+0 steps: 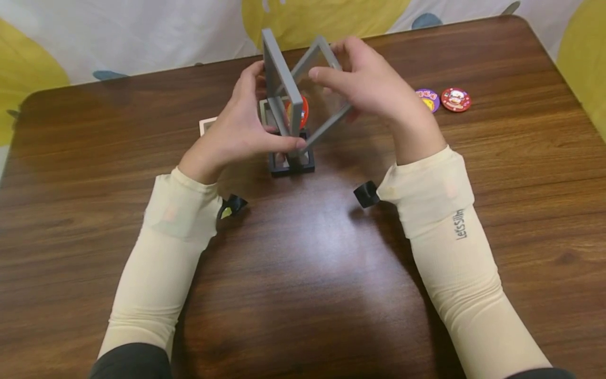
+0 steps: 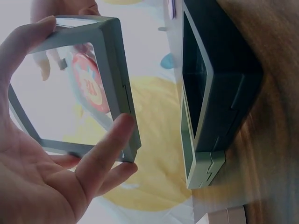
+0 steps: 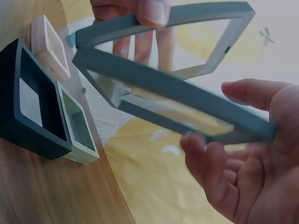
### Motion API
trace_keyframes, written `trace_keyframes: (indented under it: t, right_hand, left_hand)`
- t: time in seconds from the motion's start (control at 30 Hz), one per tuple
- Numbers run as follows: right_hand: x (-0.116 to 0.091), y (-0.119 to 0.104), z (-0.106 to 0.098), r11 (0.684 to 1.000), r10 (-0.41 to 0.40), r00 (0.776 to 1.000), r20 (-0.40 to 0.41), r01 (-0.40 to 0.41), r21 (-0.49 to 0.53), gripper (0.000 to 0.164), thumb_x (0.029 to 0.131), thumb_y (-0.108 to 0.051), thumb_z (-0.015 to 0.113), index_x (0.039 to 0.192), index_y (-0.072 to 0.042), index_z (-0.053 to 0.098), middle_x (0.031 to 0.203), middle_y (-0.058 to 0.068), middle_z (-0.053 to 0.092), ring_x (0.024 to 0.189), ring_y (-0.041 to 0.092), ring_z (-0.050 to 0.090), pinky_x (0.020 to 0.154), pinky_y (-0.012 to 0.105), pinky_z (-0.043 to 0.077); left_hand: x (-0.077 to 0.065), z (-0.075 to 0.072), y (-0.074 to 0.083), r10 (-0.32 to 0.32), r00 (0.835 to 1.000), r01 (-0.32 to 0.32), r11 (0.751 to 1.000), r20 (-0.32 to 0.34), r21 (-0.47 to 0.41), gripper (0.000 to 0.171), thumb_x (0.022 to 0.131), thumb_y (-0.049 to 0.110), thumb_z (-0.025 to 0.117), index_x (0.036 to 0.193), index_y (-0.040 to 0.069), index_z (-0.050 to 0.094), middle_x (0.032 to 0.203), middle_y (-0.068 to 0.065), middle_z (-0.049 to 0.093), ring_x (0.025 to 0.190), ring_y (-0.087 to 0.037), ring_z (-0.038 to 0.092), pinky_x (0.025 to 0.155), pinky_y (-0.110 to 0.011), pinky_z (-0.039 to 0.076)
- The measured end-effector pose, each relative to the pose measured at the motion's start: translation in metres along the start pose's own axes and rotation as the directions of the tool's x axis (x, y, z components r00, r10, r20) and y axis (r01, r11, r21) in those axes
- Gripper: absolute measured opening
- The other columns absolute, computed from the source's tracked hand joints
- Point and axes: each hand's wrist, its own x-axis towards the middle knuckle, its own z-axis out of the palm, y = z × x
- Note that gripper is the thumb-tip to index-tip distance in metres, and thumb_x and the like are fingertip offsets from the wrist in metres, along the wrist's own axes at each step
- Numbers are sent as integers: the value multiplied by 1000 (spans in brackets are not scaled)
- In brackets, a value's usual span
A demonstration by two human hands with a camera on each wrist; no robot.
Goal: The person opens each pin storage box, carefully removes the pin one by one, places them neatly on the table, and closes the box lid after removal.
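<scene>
Clearly, left grip (image 1: 236,123) and right grip (image 1: 371,81) pinch a gray frame (image 3: 161,80); only head view shows cream sleeves (image 1: 161,268).

1. I am looking from far off at a gray frame (image 1: 283,68) with clear windows.
2. A round red badge (image 2: 90,81) is showing a pale picture.
3. The purple badge (image 1: 429,100) is wearing yellow, and the other red badge (image 1: 456,100) is wearing white.
4. I am spotting a blackish frame (image 2: 233,84), a pale green frame (image 2: 203,170) and a pinkish frame (image 3: 41,42).
5. Dark lines are running over the brown table (image 1: 303,295).
6. The white cloth (image 1: 156,31) is showing yellow and blue blobs.
7. Cream sleeves (image 1: 454,273) are showing, one with dark letters.
</scene>
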Motion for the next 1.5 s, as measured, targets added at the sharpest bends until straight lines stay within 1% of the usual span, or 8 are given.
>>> trace_keyframes:
  t: [0.13,0.3,0.43,0.63,0.83,1.07,1.23,1.5]
  right_hand:
    - [0,0,4,997,-42,999,-7,42,-62,69,89,-41,60,144,-21,22,111,6,52,84,20,59,75,32,50]
    - [2,1,9,981,-109,994,24,111,-158,46,90,-35,61,128,-15,46,125,5,52,101,21,53,87,35,43]
    - [4,2,11,966,-87,996,16,88,-242,37,90,-37,61,115,-11,54,112,2,54,91,20,48,79,33,39]
    - [5,3,12,947,-60,998,3,58,-316,35,90,-39,58,111,-12,57,109,3,54,93,20,45,78,33,36]
    - [7,4,16,924,-52,999,14,54,-379,39,85,-40,64,110,-10,56,95,3,52,78,19,43,70,32,36]
    - [7,2,24,894,-22,1000,1,20,-448,62,73,-52,74,123,-21,54,127,11,44,109,25,43,91,42,42]
    - [8,2,27,881,-41,999,-5,33,-473,56,74,-47,76,121,-24,59,122,12,46,108,25,43,91,41,41]
    - [11,3,26,890,-73,997,4,67,-450,44,76,-32,78,112,-12,65,120,14,49,109,26,41,93,40,38]
  left_hand:
    - [0,0,1,-14,1000,14,1000,-10,-15,114,63,18,87,147,16,11,143,-9,26,131,-20,35,92,-40,54]
    - [1,0,0,-18,1000,18,999,-21,27,115,63,19,87,149,16,10,143,-10,25,131,-22,34,93,-40,53]
    - [2,-1,-1,-9,1000,10,998,-24,60,116,64,21,86,149,17,8,143,-11,24,131,-22,34,93,-39,53]
    - [2,-1,-1,-25,999,26,998,-29,59,119,65,22,86,150,18,5,145,-10,22,131,-20,32,94,-38,53]
    - [1,-1,-1,-27,999,28,999,-19,47,119,65,22,86,150,19,4,145,-11,21,133,-21,30,96,-37,53]
    - [0,-1,0,-34,999,36,998,-32,47,120,64,21,86,150,19,3,145,-12,20,133,-22,32,96,-38,53]
    - [1,-1,0,-41,998,43,998,-37,56,120,64,21,86,151,19,3,145,-12,21,131,-22,33,96,-38,53]
    - [2,1,-2,-40,998,43,997,-45,68,121,63,22,87,151,19,5,145,-13,22,130,-21,34,94,-37,54]
